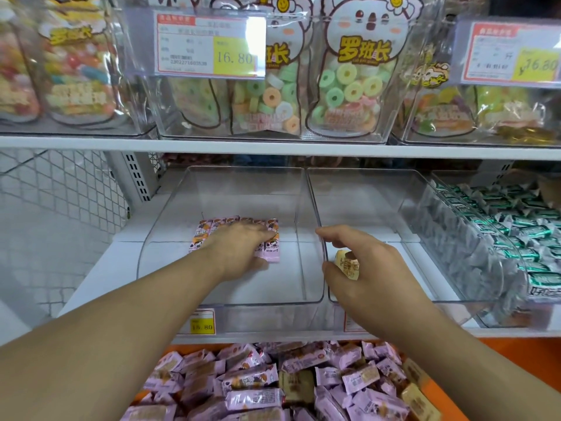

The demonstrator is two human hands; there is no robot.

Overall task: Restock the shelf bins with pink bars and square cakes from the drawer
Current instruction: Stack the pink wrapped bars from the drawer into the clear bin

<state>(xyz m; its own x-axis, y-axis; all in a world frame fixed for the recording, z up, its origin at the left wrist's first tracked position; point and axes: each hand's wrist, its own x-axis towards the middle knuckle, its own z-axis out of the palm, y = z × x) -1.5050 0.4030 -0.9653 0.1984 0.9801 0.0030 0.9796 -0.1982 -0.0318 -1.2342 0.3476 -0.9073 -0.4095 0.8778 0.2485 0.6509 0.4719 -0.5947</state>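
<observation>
Two clear shelf bins stand side by side on the middle shelf. In the left bin (158, 238) lies a row of several pink bars (202, 235), and my left hand (243, 250) rests flat on top of them with its fingers spread. My right hand (361, 262) hovers over the front of the right bin (394, 208) and grips a yellow-wrapped square cake (348, 264). Below the shelf, the orange drawer (449, 399) holds a heap of pink bars (252, 381) with square cakes (296, 385) mixed in.
A third clear bin (455, 235) at the right is full of green-and-silver wrapped sweets. The upper shelf carries bags of ring candy (352, 86) behind price tags (209, 45). A white wire mesh panel (57, 189) stands at the left.
</observation>
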